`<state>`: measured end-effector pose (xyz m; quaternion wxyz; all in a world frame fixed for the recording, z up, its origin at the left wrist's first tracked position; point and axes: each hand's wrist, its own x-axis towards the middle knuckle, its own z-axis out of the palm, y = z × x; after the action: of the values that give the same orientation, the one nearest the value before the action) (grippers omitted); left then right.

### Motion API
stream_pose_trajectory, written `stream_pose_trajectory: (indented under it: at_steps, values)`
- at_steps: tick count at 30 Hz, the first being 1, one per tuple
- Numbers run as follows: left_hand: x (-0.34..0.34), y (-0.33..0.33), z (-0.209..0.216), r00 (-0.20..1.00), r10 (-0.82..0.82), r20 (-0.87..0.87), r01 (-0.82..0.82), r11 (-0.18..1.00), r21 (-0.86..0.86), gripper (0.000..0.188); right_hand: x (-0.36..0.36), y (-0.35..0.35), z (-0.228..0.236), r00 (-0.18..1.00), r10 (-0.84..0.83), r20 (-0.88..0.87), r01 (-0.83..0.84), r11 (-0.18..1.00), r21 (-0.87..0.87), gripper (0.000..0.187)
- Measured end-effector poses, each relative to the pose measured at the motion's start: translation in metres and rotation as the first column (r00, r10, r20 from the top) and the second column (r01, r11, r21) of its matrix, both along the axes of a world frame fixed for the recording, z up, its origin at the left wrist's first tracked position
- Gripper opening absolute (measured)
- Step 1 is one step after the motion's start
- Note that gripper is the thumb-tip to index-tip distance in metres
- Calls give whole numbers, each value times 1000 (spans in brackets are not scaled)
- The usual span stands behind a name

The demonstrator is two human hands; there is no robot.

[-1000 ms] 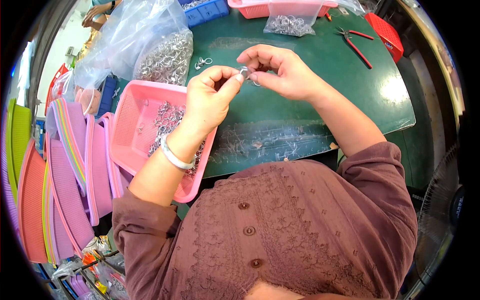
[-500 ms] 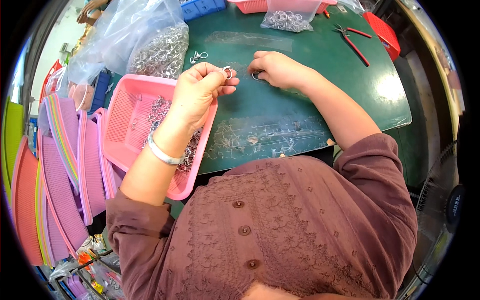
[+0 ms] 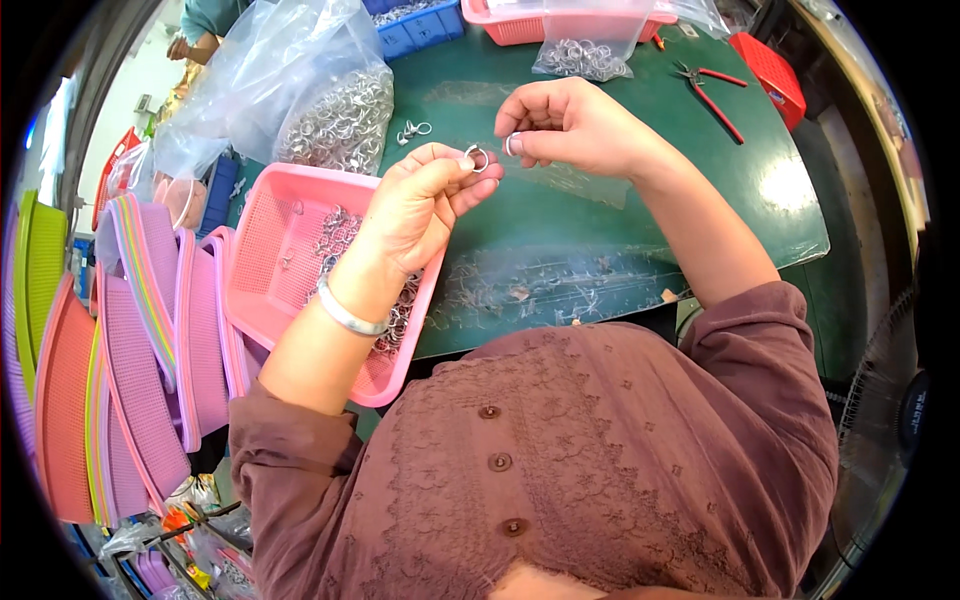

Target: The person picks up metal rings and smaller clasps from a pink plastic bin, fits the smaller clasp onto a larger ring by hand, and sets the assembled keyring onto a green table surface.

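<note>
Between thumb and fingers of my left hand (image 3: pixel 425 200) is a small silver metal ring (image 3: pixel 477 158). My right hand (image 3: pixel 575 125), just to its right, pinches another small metal ring (image 3: pixel 511 144) at the fingertips. The two hands are close together but apart, above the green table (image 3: pixel 560 225). Under my left forearm stands a pink plastic basket (image 3: pixel 250 240) with many loose silver ring pieces (image 3: pixel 338 232) in it. A few more rings (image 3: pixel 412 131) lie on the table beyond my left hand.
A clear plastic bag (image 3: pixel 335 115) full of rings stands at the back left, a smaller bag (image 3: pixel 585 60) at the back. Red-handled pliers (image 3: pixel 712 98) lie at the right, near a red basket (image 3: pixel 768 80). Colourful stacked baskets (image 3: pixel 145 370) fill the left side. Blue (image 3: pixel 420 35) and pink (image 3: pixel 515 30) bins stand behind.
My right hand has lifted from the table top with its ring and now holds it up beside my left hand. The whole view has shifted slightly.
</note>
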<state>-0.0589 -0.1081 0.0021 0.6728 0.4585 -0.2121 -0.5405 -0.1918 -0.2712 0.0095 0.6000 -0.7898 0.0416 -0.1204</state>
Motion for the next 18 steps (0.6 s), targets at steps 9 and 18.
stream_pose_trajectory:
  at_steps: [9, 18]
  values:
    - [0, 6, 1, 995, -80, -67, 73, 993, -96, 7, -1, 3, 6, 996, 80, 27, -84, 977, 197, 20]
    - [4, 9, 5, 991, -74, -110, 61, 991, -116, 6, -7, 3, 7, 984, 180, -5, -158, 871, 465, 30]
